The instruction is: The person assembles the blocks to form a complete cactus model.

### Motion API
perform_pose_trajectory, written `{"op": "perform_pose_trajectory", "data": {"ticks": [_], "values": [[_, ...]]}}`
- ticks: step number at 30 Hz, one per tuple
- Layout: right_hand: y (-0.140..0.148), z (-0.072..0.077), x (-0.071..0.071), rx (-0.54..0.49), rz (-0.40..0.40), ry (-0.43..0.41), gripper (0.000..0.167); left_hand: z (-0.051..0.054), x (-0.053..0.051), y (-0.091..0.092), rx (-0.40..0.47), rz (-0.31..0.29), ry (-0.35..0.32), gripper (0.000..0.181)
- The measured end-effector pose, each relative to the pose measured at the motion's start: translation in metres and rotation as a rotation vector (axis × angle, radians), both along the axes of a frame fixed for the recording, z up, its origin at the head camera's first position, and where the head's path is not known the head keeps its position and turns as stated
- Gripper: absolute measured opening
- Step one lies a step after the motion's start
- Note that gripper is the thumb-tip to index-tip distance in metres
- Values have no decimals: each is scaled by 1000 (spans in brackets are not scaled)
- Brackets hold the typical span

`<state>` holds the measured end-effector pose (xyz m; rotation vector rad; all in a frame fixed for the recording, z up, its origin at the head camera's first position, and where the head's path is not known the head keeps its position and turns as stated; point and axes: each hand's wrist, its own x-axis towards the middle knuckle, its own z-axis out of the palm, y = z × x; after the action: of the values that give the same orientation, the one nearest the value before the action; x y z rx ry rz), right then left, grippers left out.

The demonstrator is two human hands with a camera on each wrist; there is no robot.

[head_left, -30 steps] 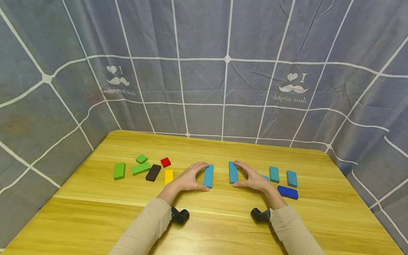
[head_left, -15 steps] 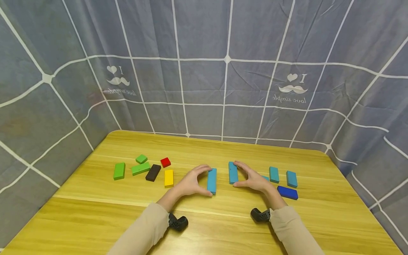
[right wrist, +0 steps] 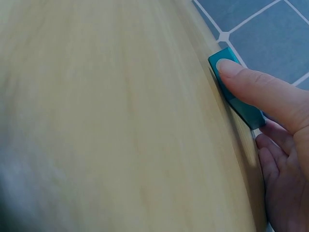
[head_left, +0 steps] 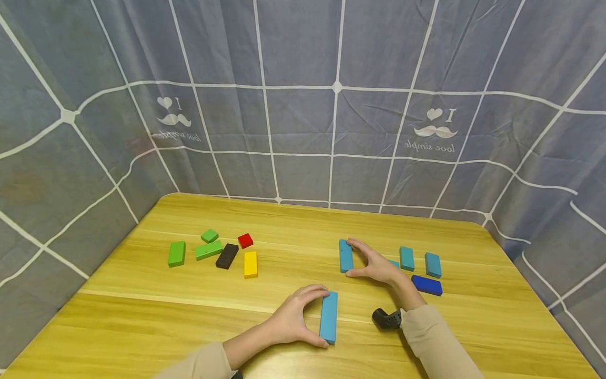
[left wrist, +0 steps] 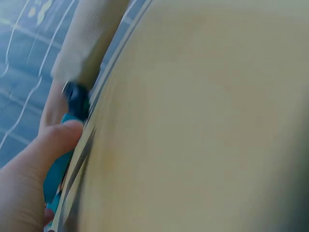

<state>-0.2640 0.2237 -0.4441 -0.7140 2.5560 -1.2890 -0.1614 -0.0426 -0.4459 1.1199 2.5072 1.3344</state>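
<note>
Left hand: thumb and fingers pinch the near block by its two ends.
Near block: light blue, close to the person's side of the surface; whether lifted or resting cannot be told.
Right hand: thumb and fingertips pinch the far block by its ends.
Far block: light blue, farther from the person than the near block, well apart from it.
Right wrist: a black device at the cuff of a beige sleeve.
Right of the right hand: a half-hidden block just behind it, then two teal blocks and a dark blue block.
Left side: a yellow block, a red block, a black block and three green blocks, all spaced loosely.
Surface: wood-grained, bearing all the blocks on either side.
Beyond: a grey curtain with white lines.
</note>
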Motion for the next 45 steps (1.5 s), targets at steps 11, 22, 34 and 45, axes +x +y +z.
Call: {"op": "perform_pose_trajectory", "data": {"ticks": [11,22,34,45], "values": [[-1,4,2,-12,7,-22,84,0,33,4,-88,43,28,84],[-1,3,1,-32,21,-20,81,-2,40,3,-165,57,95,83],[-14,6,23,-154,-10,-14,80,-4,40,4,-202,41,164,85],[-30,1,56,-161,11,-6,79,-5,40,4,-206,31,178,86]]}}
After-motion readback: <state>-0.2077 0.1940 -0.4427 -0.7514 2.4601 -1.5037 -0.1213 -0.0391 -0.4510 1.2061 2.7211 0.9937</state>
